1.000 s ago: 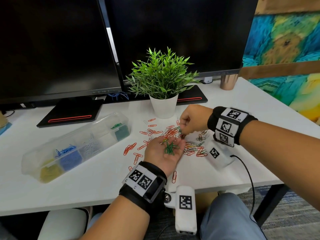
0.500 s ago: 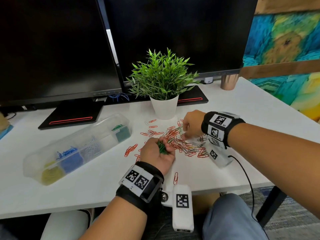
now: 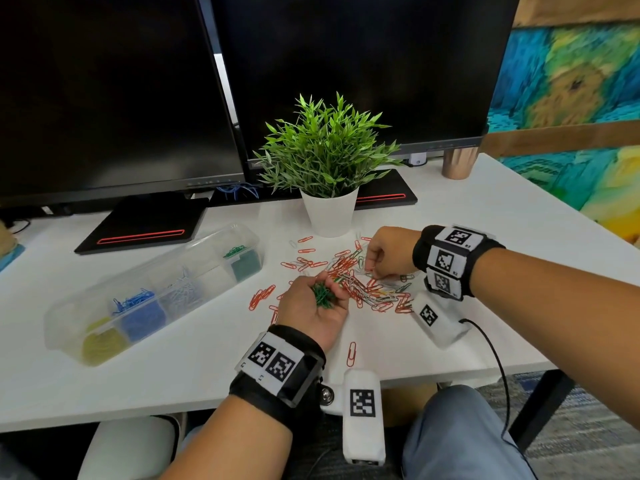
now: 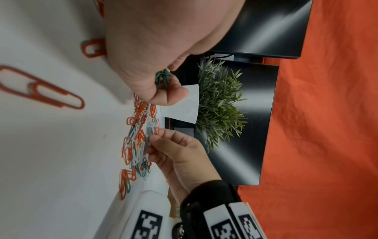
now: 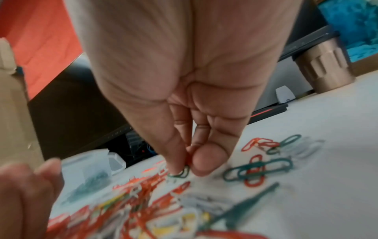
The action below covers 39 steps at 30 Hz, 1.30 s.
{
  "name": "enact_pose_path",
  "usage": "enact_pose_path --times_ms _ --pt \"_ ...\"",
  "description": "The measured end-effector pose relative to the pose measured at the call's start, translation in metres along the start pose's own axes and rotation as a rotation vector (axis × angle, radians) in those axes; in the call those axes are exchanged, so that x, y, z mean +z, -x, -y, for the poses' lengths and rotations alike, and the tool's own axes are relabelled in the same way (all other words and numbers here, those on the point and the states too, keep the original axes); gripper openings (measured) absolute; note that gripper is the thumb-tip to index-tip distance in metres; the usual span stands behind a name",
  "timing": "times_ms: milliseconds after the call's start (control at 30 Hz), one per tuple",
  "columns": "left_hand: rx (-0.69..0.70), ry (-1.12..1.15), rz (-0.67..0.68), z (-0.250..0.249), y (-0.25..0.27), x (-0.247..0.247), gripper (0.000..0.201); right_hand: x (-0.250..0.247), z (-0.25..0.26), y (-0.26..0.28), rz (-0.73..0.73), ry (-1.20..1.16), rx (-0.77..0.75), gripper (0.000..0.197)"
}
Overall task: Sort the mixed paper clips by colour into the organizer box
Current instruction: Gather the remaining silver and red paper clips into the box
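Note:
A mixed pile of paper clips, mostly red with white and green ones, lies on the white desk before the plant. My left hand is palm up with fingers curled round a bunch of green clips. My right hand reaches down into the pile; its thumb and forefinger pinch a green clip on the desk. The clear organizer box lies to the left, holding yellow, blue, white and green clips in separate compartments.
A potted plant in a white pot stands just behind the pile. Two dark monitors on black bases line the back. A copper cup sits far right. A lone red clip lies near the front edge.
My left hand has curled its fingers over the green clips it held on an open palm. My right hand has dropped lower into the pile and pinched a green clip.

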<state>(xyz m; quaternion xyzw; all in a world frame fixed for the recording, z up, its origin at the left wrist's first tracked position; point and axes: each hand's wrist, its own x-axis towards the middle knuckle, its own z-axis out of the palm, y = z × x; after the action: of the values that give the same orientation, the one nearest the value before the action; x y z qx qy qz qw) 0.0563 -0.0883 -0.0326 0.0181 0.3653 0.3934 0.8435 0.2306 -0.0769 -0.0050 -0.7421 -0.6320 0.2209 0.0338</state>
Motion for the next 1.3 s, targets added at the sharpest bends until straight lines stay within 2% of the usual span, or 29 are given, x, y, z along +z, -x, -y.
enact_pose_path --times_ms 133,267,333,600,700,767,800,933,1133,1233,1300 --pt "0.011 0.039 0.007 -0.002 0.000 -0.002 0.007 -0.008 -0.005 0.001 -0.045 -0.273 0.005 0.011" --pt "-0.013 0.048 0.046 -0.003 -0.003 -0.004 0.012 -0.013 0.004 0.004 0.004 -0.629 -0.059 0.006" --pt "-0.012 0.046 0.049 -0.002 -0.002 -0.003 0.014 -0.015 0.008 0.002 0.020 -0.695 -0.097 0.005" --pt "0.018 0.070 0.053 -0.007 0.002 -0.004 0.012 -0.006 0.004 -0.003 0.090 -0.479 -0.079 0.017" --pt "0.030 0.075 0.050 -0.008 0.002 -0.005 0.021 -0.007 0.002 -0.006 -0.046 -0.277 -0.016 0.004" --pt "0.027 0.078 0.052 -0.009 0.003 -0.006 0.020 -0.009 0.001 -0.005 -0.097 -0.106 0.050 0.011" --pt "0.026 0.078 0.049 -0.009 0.003 -0.006 0.018 -0.010 0.001 -0.004 -0.076 -0.057 0.063 0.016" --pt "0.022 0.080 0.042 -0.009 0.003 -0.006 0.015 -0.010 0.000 0.000 0.061 -0.034 0.051 0.018" --pt "0.014 0.109 0.053 -0.006 0.003 -0.007 0.016 -0.007 -0.001 -0.012 -0.035 -0.085 0.129 0.010" --pt "0.002 0.122 0.036 -0.008 0.000 -0.008 0.014 -0.010 0.004 -0.022 -0.020 -0.051 0.151 0.030" --pt "0.003 0.130 0.043 -0.009 0.001 -0.008 0.013 -0.009 0.007 -0.030 -0.003 -0.022 0.172 0.035"
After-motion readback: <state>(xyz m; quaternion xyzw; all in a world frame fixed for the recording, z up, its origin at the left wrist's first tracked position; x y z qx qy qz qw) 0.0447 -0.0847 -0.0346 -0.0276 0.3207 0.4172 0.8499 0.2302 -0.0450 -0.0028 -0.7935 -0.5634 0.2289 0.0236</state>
